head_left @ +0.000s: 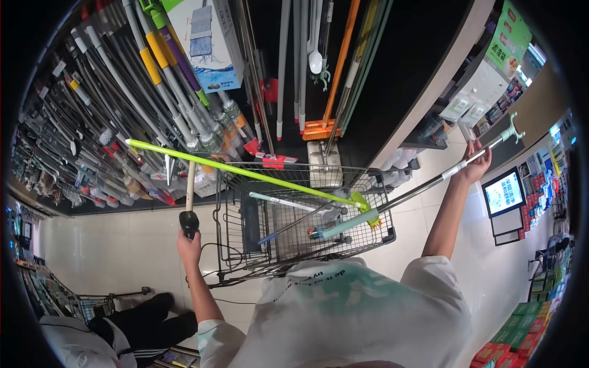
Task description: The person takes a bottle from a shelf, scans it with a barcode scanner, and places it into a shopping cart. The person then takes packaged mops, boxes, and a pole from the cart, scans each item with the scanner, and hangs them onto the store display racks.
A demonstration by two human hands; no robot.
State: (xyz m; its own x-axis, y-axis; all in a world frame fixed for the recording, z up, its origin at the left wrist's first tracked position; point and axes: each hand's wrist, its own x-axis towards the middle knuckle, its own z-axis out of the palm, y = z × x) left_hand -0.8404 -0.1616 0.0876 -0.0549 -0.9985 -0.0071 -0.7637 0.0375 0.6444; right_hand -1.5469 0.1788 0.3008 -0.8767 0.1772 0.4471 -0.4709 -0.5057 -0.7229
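Observation:
My right hand [476, 164] is closed around the upper part of a clothes-hanging pole [423, 185], with a pale green double hook at its top and a light blue grip reaching down over the shopping cart [388, 238]. My left hand [189, 245], left of the cart, is closed on the black end of a pale stick [191, 184]; its exact kind is unclear. A lime green pole [245, 173] slants across the cart, its green head near the blue grip. Inside the cart lie a white-handled tool [288, 201] and a thin blue-tipped stick [288, 228].
Mop and broom handles [116, 73] crowd the shelf at left. An orange broom [325, 126] and a dustpan [324, 165] stand behind the cart. Another person's dark-trousered legs [144, 322] are at lower left. A lit screen [504, 191] stands at right.

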